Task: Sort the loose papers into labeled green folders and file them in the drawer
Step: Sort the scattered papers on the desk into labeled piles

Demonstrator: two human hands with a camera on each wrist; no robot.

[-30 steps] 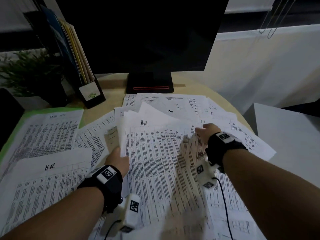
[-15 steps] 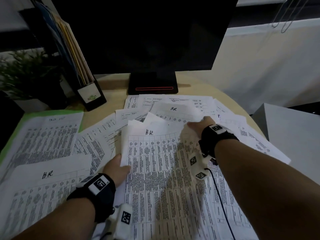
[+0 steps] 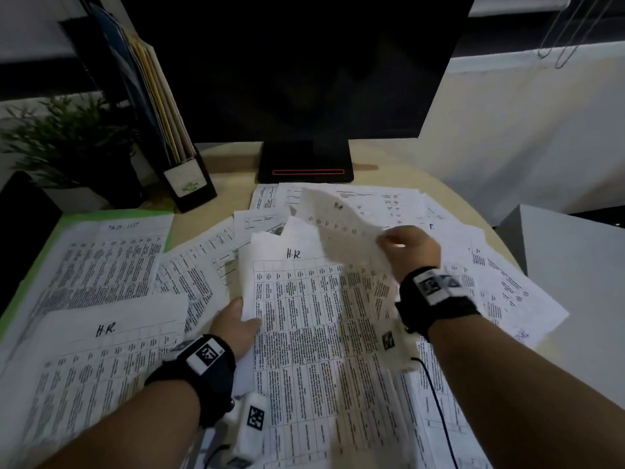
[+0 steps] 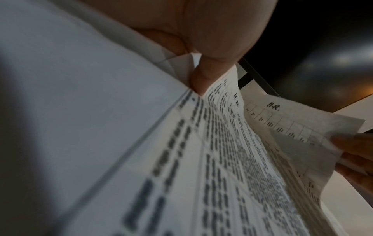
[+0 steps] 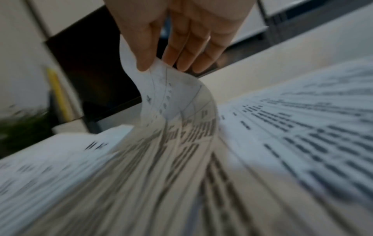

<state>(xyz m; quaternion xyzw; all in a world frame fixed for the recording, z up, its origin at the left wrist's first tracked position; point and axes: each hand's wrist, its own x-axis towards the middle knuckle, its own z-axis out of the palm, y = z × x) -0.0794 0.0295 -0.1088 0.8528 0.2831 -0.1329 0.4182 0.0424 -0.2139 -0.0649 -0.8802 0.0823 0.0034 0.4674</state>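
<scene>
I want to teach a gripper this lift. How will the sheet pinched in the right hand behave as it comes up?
Probably very floppy: the lifted sheet, pinched at one corner by the right hand, curls into an arc and trails down. Likely light, since thumb and fingertips alone carry it. It may drag on the H.R. stack that the left hand grips.

The lifted sheet (image 3: 341,231) is motion-blurred, its print unreadable, and it hides the papers beneath.

Printed sheets (image 3: 389,218) cover the desk, several marked "H.R."; one curled sheet (image 3: 341,228) is lifted; a green folder (image 3: 111,214) lies far left.
</scene>
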